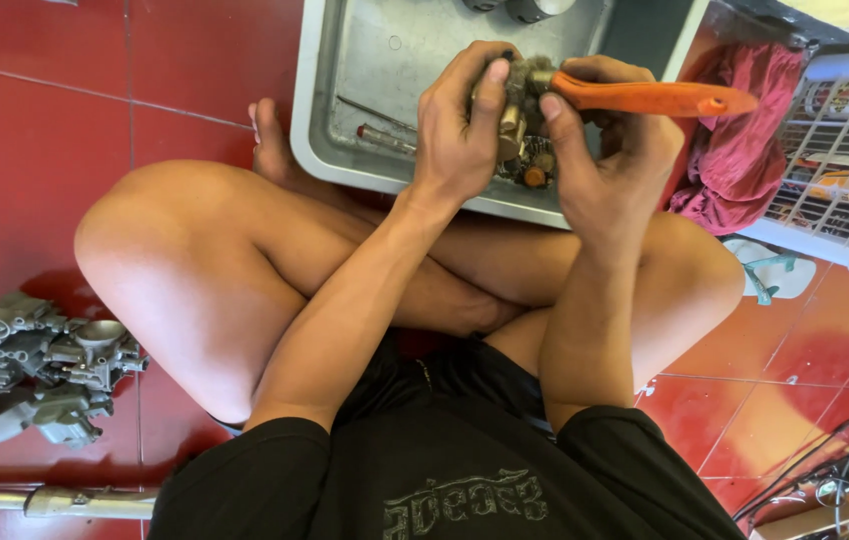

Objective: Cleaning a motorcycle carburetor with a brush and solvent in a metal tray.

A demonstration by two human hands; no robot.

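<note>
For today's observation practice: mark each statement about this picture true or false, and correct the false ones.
1. The right hand holds an orange-handled brush. True.
2. The left hand rests on the floor. False: it grips a small metal part over the tray.
3. The metal tray is grey. True.
4. The floor tiles are blue. False: they are red.
5. A cluster of grey engine parts lies inside the tray. False: it lies on the floor by the person's left knee.
</note>
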